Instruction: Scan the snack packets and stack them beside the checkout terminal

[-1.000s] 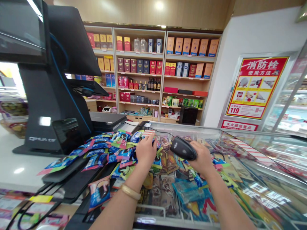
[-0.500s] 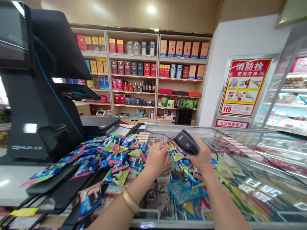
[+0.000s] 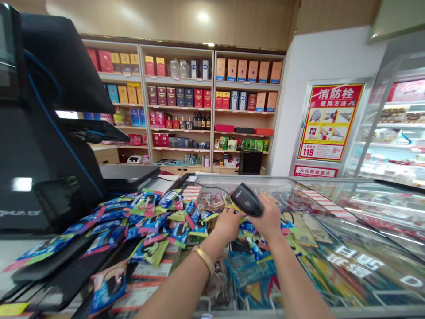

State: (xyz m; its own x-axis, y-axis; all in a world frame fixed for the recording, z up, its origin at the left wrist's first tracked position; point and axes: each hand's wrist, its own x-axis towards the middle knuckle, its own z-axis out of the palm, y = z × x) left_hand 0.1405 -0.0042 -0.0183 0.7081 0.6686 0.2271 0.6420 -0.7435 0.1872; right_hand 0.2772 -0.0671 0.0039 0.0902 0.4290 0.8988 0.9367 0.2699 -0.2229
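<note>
My right hand is wrapped round a black handheld scanner, whose head points up and to the left above the glass counter. Just left of it, my left hand, with a gold bangle on the wrist, reaches down to small blue, green and pink snack packets. Its fingers are bent, and whatever lies under the fingertips is too small to make out. Many such packets are heaped on the glass to the left of my hands. A few more lie beneath the scanner and my right wrist.
A black checkout terminal stands at the left, beside a flat dark device. One packet lies near the front edge. The glass-topped case extends right. Shelves of boxes stand behind.
My left hand has moved right, closer to the scanner, and more packets show where it was. The view has shifted slightly to the right. The scanner remains in my right hand.
</note>
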